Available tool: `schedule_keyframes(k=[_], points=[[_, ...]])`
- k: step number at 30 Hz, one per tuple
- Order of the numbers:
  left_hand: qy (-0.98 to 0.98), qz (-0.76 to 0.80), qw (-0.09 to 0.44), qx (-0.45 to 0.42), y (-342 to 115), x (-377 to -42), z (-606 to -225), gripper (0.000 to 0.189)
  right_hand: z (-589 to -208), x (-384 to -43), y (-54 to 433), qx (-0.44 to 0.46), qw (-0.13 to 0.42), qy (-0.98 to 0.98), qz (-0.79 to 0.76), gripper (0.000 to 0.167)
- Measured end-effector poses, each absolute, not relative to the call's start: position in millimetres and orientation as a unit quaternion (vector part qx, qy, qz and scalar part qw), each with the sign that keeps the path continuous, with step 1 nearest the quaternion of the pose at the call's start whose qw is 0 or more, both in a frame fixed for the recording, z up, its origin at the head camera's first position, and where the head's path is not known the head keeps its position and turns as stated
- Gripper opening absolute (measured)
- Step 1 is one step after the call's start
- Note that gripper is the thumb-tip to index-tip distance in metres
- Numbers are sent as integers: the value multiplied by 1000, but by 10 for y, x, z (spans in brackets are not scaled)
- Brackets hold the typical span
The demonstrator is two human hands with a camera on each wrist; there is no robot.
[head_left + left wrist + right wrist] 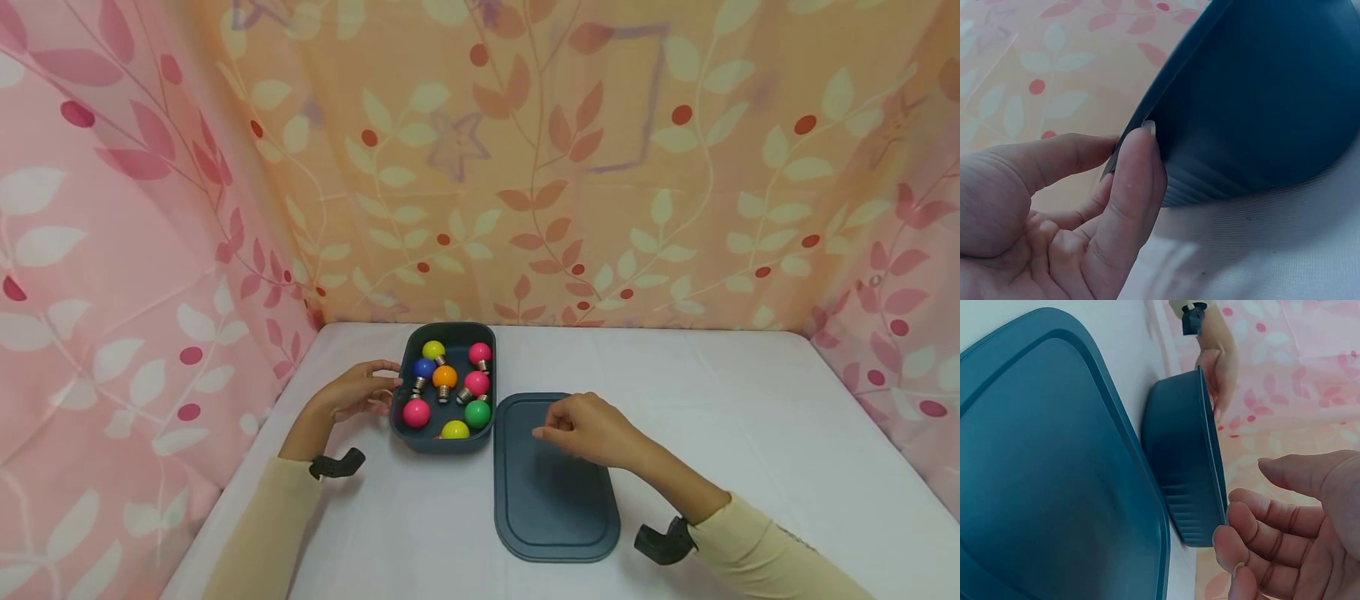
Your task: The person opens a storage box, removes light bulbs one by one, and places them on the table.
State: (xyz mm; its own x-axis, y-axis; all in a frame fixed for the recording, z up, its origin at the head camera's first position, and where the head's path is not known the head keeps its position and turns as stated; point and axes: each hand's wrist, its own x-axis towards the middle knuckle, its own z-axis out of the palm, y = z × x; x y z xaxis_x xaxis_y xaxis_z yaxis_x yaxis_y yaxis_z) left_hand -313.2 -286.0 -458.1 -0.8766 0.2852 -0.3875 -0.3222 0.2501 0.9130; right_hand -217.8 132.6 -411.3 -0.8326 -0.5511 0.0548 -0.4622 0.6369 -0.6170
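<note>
A dark blue-grey plastic box [442, 446] holds several small colored light bulbs with metal screw bases, among them a blue bulb [423, 368], an orange bulb [445, 377] and a green bulb [477, 414]. At its left side, my left hand [358, 392] pinches the rim between thumb and fingers; the left wrist view shows the fingers against the outer wall [1260, 94]. My right hand [592, 429] hovers above the flat matching lid [557, 517], fingers loosely curled, nothing in them. In the right wrist view its fingertips [1229, 544] overlap the box's edge.
The lid lies right beside the box on a white-covered table [720, 417]. Leaf-patterned curtains enclose the back [525, 167] and both sides. Black wrist mounts [663, 542] sit on both forearms.
</note>
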Motion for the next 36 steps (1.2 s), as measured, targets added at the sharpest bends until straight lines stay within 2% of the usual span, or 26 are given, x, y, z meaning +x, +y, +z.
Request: schedule_keyframes(k=[25,36], points=[[723,645,246,-10,-2892,-3165,-4717,52,-4232,-2241,1187,-295,91,882,-355,19],[694,677,245,-13,-2920,-3175,-4795,39,-4219,-2346,984,-297,73,868,-390,16]])
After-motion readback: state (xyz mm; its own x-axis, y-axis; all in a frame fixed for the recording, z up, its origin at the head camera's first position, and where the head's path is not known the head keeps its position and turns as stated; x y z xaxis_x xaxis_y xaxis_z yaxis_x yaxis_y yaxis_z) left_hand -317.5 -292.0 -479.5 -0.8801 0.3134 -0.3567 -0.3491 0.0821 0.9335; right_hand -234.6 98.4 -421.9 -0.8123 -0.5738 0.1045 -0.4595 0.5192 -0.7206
